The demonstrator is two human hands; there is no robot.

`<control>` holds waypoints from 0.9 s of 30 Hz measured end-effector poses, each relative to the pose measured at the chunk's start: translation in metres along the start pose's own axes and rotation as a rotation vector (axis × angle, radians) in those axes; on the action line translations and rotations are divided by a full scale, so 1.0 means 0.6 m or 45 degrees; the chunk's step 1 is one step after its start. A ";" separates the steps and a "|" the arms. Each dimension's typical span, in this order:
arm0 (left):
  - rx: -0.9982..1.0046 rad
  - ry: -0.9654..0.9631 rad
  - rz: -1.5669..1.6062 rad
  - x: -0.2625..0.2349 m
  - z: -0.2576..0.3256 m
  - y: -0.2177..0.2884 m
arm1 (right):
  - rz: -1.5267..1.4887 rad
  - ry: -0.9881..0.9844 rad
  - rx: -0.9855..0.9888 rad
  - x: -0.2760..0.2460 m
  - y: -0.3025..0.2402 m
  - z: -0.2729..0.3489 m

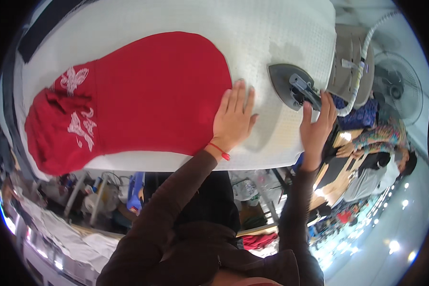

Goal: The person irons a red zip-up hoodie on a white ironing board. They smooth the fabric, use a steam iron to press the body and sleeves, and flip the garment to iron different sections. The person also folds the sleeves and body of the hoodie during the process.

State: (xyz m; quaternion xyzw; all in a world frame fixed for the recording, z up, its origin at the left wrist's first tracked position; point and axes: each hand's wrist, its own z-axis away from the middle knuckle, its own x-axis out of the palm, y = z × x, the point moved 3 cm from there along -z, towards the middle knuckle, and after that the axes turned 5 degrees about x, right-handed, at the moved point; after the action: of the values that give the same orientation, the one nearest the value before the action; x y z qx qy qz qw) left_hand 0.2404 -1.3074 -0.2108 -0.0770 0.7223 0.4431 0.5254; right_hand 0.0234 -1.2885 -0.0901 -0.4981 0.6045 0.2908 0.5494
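Brown sleeve [164, 207] behind it, the left hand [230, 121] lies flat, fingers narrowly parted, across the edge of the red cloth [162, 95], best smoothed before the right hand [317, 124], fingers wide, grips the iron [282, 82] beside their tips.

White-covered ironing table [257, 28] is topped with a red embroidered garment [157, 95], a steam iron [283, 81], plus some dark fabric [45, 28] far left.

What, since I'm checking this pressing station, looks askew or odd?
The red garment looks odd: bunched and wrinkled at its left end, though the rest lies smooth on the white ironing table. A grey patch beyond the iron may be shadow or damp; I cannot tell.
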 end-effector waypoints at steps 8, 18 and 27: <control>-0.492 0.121 0.034 -0.088 0.134 -0.028 | -0.307 -0.921 -0.098 0.061 0.063 -0.119; -0.598 0.583 -0.523 -0.360 0.205 -0.354 | -0.466 -1.057 -0.203 0.032 -0.255 -0.083; -0.540 0.498 -0.525 -0.424 0.236 -0.625 | -0.407 -0.754 -0.434 0.170 -0.611 0.019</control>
State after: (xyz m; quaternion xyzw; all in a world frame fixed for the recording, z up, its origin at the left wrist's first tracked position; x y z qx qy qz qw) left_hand 0.6652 -1.5187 -0.2181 -0.4119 0.6704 0.4449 0.4277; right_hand 0.3761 -1.4296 -0.1182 -0.5647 0.2771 0.4294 0.6481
